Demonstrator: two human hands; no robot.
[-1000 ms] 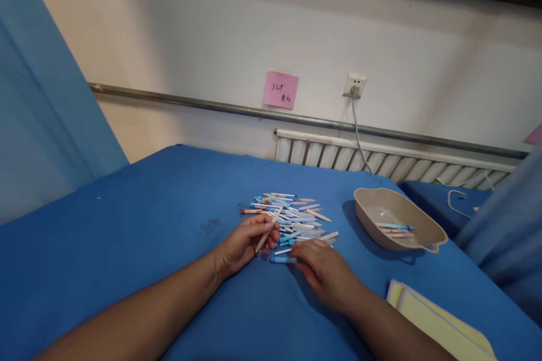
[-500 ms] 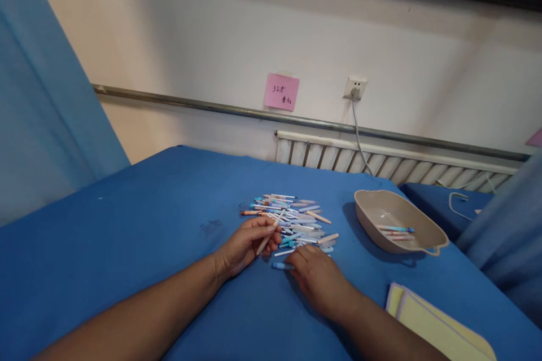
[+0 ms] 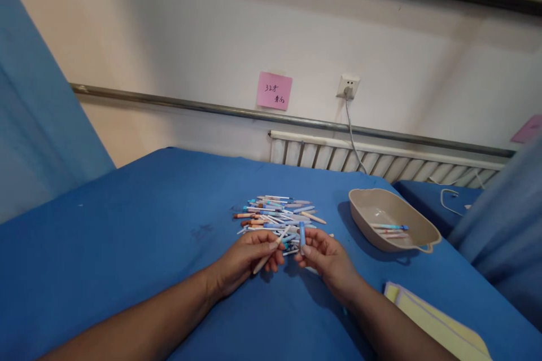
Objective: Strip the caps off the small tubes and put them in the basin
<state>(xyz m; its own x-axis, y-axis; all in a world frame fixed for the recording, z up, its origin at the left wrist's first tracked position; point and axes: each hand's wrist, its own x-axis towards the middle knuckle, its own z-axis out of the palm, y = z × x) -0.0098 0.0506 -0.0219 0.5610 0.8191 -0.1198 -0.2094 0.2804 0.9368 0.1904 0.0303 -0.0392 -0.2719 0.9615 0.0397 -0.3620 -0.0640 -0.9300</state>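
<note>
Pens lie in one loose pile of pens [image 3: 277,214] on the blue-covered bench [image 3: 139,220], overlapping too thickly to count. Just in front of it are two hands. The left hand [image 3: 248,256] pinches one cream pen [image 3: 271,248], slanted, and the right hand [image 3: 324,256] grips one blue pen [image 3: 302,234] upright by its lower end. The fingers hide that end of each pen. One beige tray [image 3: 423,231] to the right holds about three pens [image 3: 389,229], too small to tell apart. On the wall are one pink note [image 3: 274,91], its writing unreadable, and one socket [image 3: 348,86]. A second pink note [image 3: 529,128] and a yellow pad [image 3: 436,321] are cut off by the frame.
</note>
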